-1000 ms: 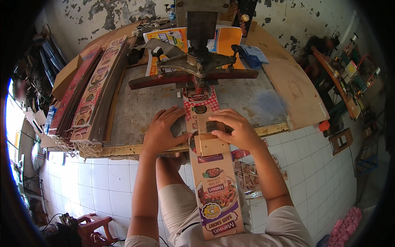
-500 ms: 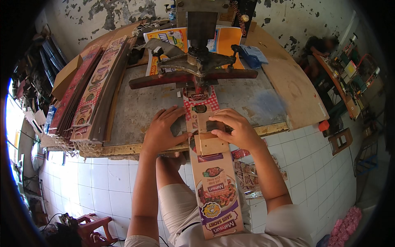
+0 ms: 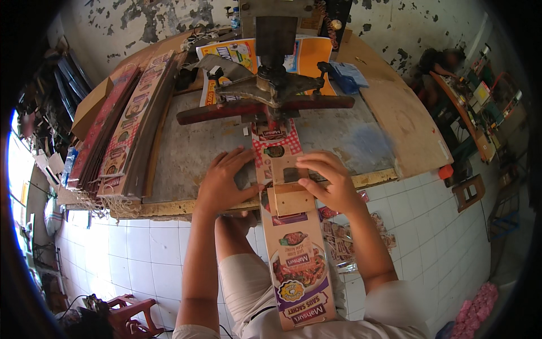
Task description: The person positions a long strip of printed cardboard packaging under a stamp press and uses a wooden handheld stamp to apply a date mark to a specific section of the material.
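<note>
Left hand (image 3: 224,183): spread, thumb set at a printed strip's (image 3: 296,240) left edge. Right hand (image 3: 334,183): held apart, thumb and fingers parted beside a tan block (image 3: 293,204); contact could not be told. Block was laid on the strip, which was extended from a press (image 3: 274,90) past the worktable (image 3: 186,147).

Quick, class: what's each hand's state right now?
Left hand: open, thumb at the printed cardboard.
Right hand: open, fingertips at the brown panel; contact unclear.
</note>
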Action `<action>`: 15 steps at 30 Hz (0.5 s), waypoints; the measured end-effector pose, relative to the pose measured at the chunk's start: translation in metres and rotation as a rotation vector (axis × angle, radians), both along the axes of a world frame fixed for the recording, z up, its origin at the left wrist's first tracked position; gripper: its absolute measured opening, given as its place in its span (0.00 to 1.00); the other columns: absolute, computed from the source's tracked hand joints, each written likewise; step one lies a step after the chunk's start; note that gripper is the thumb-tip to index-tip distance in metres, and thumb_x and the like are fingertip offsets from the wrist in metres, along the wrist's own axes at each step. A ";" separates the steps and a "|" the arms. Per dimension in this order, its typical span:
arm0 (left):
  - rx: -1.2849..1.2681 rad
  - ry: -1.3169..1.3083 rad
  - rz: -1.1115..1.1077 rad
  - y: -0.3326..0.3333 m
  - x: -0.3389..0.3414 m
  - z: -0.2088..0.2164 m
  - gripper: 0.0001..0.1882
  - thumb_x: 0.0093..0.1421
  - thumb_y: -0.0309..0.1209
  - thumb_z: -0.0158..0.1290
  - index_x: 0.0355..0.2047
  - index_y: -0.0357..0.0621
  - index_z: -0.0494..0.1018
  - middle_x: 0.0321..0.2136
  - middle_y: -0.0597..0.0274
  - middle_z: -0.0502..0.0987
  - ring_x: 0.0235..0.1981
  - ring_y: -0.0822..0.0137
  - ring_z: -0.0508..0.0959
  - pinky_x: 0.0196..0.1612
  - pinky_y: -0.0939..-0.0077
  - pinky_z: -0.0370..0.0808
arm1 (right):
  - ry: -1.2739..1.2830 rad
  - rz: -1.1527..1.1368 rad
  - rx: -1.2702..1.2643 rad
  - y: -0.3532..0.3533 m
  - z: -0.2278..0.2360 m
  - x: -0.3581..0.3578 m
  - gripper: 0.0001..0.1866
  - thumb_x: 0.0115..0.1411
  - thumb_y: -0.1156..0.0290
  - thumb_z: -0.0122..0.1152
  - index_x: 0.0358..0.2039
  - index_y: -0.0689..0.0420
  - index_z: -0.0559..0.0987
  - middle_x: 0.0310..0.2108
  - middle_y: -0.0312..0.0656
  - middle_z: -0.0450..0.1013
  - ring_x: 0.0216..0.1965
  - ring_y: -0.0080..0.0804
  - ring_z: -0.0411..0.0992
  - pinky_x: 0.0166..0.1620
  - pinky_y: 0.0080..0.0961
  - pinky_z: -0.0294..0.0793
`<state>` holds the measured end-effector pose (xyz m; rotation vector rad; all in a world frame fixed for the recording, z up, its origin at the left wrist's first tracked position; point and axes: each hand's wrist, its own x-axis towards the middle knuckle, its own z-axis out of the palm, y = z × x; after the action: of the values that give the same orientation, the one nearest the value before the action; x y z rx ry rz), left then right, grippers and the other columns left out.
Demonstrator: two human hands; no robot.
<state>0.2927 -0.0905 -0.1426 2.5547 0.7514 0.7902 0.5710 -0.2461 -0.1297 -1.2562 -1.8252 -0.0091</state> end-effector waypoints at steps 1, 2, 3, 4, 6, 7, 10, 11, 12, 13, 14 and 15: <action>-0.003 -0.001 0.003 0.000 -0.001 -0.001 0.44 0.52 0.47 0.78 0.68 0.49 0.80 0.68 0.54 0.82 0.76 0.51 0.74 0.79 0.44 0.67 | 0.006 -0.014 0.004 -0.007 -0.002 0.000 0.21 0.65 0.65 0.80 0.57 0.54 0.87 0.58 0.41 0.82 0.61 0.44 0.80 0.64 0.44 0.78; -0.003 0.000 0.003 0.000 -0.001 -0.001 0.44 0.52 0.47 0.78 0.69 0.49 0.80 0.68 0.54 0.82 0.76 0.51 0.73 0.79 0.44 0.67 | 0.013 -0.028 0.008 -0.018 -0.002 -0.002 0.21 0.65 0.65 0.81 0.56 0.54 0.87 0.59 0.41 0.82 0.61 0.44 0.79 0.64 0.44 0.78; -0.002 0.000 0.000 0.000 0.000 -0.001 0.44 0.52 0.47 0.78 0.69 0.48 0.79 0.68 0.54 0.82 0.76 0.50 0.73 0.79 0.44 0.66 | 0.018 -0.045 0.012 -0.028 -0.001 -0.005 0.21 0.65 0.65 0.81 0.56 0.54 0.87 0.59 0.40 0.82 0.61 0.44 0.79 0.63 0.45 0.78; -0.002 0.003 -0.001 0.000 -0.001 -0.001 0.44 0.52 0.47 0.78 0.69 0.48 0.79 0.68 0.54 0.81 0.76 0.50 0.73 0.79 0.43 0.66 | -0.019 -0.033 0.014 -0.036 -0.002 -0.011 0.21 0.64 0.64 0.81 0.56 0.54 0.87 0.59 0.40 0.82 0.61 0.44 0.79 0.63 0.45 0.78; 0.000 0.007 -0.003 0.000 -0.001 -0.001 0.45 0.52 0.46 0.78 0.69 0.48 0.79 0.69 0.54 0.81 0.76 0.50 0.73 0.79 0.43 0.66 | -0.094 -0.013 0.018 -0.049 -0.001 -0.025 0.22 0.63 0.63 0.82 0.55 0.54 0.87 0.60 0.40 0.82 0.61 0.44 0.79 0.62 0.44 0.78; 0.001 0.012 -0.007 0.000 -0.001 -0.001 0.45 0.52 0.46 0.78 0.70 0.48 0.78 0.69 0.54 0.81 0.76 0.50 0.73 0.79 0.43 0.66 | -0.142 -0.007 -0.027 -0.054 0.002 -0.033 0.23 0.63 0.63 0.82 0.56 0.54 0.86 0.62 0.40 0.80 0.63 0.45 0.78 0.63 0.46 0.78; -0.008 0.011 -0.009 0.001 -0.002 -0.002 0.45 0.52 0.46 0.78 0.70 0.48 0.78 0.69 0.54 0.81 0.76 0.50 0.73 0.79 0.42 0.65 | -0.217 -0.039 -0.124 -0.060 0.000 -0.047 0.24 0.63 0.63 0.80 0.58 0.55 0.85 0.65 0.41 0.78 0.65 0.46 0.77 0.64 0.48 0.78; -0.006 0.013 -0.010 0.000 -0.001 -0.003 0.45 0.52 0.46 0.78 0.70 0.48 0.78 0.69 0.54 0.81 0.76 0.50 0.73 0.79 0.42 0.65 | -0.231 -0.039 -0.141 -0.061 0.000 -0.047 0.25 0.64 0.63 0.80 0.59 0.55 0.85 0.66 0.41 0.77 0.65 0.47 0.76 0.66 0.49 0.78; -0.001 0.016 -0.006 0.000 -0.001 -0.002 0.45 0.52 0.46 0.78 0.70 0.48 0.78 0.69 0.54 0.81 0.76 0.50 0.73 0.79 0.42 0.65 | -0.212 -0.045 -0.152 -0.061 0.002 -0.047 0.24 0.63 0.63 0.81 0.58 0.54 0.85 0.66 0.41 0.77 0.65 0.48 0.76 0.65 0.48 0.79; 0.003 0.019 -0.002 0.000 -0.002 -0.001 0.45 0.52 0.46 0.78 0.70 0.48 0.78 0.69 0.54 0.81 0.76 0.50 0.73 0.79 0.42 0.65 | -0.193 -0.051 -0.163 -0.061 0.004 -0.048 0.24 0.62 0.64 0.81 0.57 0.54 0.86 0.66 0.41 0.78 0.65 0.48 0.77 0.65 0.47 0.80; 0.010 0.011 -0.002 0.000 -0.002 -0.001 0.45 0.53 0.47 0.78 0.70 0.48 0.78 0.69 0.54 0.81 0.76 0.50 0.74 0.79 0.43 0.65 | -0.175 -0.056 -0.174 -0.060 0.006 -0.048 0.24 0.61 0.65 0.82 0.57 0.53 0.86 0.65 0.41 0.79 0.65 0.48 0.77 0.64 0.47 0.81; 0.018 0.003 -0.004 0.000 -0.001 -0.002 0.44 0.53 0.48 0.78 0.69 0.47 0.79 0.68 0.54 0.81 0.75 0.50 0.74 0.79 0.43 0.66 | -0.158 -0.042 -0.180 -0.059 0.005 -0.047 0.24 0.61 0.67 0.82 0.57 0.53 0.86 0.65 0.41 0.79 0.65 0.48 0.77 0.64 0.46 0.81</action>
<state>0.2915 -0.0901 -0.1447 2.5728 0.7428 0.7957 0.5242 -0.3056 -0.1243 -1.4546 -1.9698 0.0346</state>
